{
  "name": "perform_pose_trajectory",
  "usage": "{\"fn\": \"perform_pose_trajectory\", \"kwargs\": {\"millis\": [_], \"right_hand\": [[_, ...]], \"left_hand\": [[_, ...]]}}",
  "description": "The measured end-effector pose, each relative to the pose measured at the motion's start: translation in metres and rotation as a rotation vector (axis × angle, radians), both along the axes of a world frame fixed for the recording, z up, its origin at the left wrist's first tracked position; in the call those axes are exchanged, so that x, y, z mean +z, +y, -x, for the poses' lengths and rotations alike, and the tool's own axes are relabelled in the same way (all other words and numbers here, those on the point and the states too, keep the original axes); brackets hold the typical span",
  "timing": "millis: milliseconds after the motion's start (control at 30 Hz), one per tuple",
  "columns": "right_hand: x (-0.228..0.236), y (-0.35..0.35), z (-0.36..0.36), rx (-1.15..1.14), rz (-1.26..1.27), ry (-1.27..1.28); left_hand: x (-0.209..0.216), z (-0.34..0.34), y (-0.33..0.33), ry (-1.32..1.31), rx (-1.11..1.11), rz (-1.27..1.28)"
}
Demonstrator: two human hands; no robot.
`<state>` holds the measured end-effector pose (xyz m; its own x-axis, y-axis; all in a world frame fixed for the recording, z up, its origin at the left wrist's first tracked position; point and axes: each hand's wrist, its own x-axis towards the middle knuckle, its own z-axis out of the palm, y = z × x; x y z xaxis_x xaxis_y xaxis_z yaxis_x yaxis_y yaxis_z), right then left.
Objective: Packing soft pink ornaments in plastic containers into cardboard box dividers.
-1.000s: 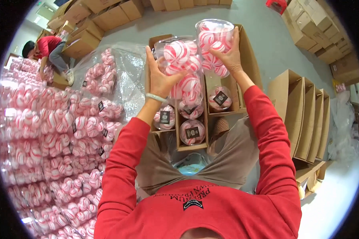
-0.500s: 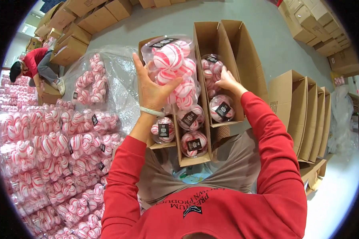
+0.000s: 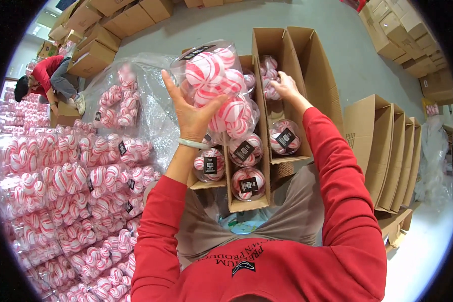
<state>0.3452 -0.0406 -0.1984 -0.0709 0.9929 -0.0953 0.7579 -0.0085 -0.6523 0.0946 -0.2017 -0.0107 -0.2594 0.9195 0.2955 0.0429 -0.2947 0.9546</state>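
My left hand (image 3: 194, 117), thumb spread from the fingers, is closed around a clear plastic tube of red-and-white striped ball ornaments (image 3: 221, 93). This tube leans above the open cardboard boxes, a black label near its top end. Inside a long box to the right, my right hand (image 3: 285, 86) grips the side of a second clear tube of striped balls (image 3: 270, 70); its fingertips are partly hidden. Nearer in that box (image 3: 288, 160) stands another labelled tube (image 3: 285, 137). The middle box (image 3: 248, 205) holds two tubes (image 3: 247, 183) at its near end, and the left box holds one tube (image 3: 209, 164).
Stacked tubes of striped balls (image 3: 65, 201) fill the left, beside clear plastic sheeting (image 3: 158, 95). More open boxes (image 3: 382, 151) stand at right. Cartons (image 3: 105, 30) line the back. At far left a person in a red top (image 3: 48, 75) bends over a box.
My right hand and its tube have shifted farther from me along the box, leaving a gap before the nearer tube. The tube in my left hand has tilted and moved slightly left.
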Motion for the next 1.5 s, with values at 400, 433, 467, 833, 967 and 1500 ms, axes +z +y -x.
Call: {"fn": "perform_pose_trajectory", "kwargs": {"millis": [400,433,467,833,967,1500], "right_hand": [[0.266,-0.049,0.059,0.85,-0.236,0.338],[0.27,-0.055,0.057,0.859,-0.281,0.239],[0.272,-0.06,0.056,0.864,-0.327,0.138],[0.258,-0.098,0.068,0.799,-0.48,0.068],[0.249,-0.076,0.064,0.947,-0.117,0.482],[-0.068,-0.056,-0.008,0.659,-0.154,-0.644]], "left_hand": [[-0.005,-0.015,-0.001,0.286,0.016,-0.099],[-0.006,-0.014,-0.002,0.426,0.03,-0.171],[-0.007,-0.013,-0.003,0.459,0.005,-0.188],[0.039,-0.002,-0.007,0.66,-0.006,-0.248],[0.059,0.018,-0.023,0.848,-0.122,-0.25],[0.068,0.021,-0.038,0.961,-0.074,-0.25]]}}
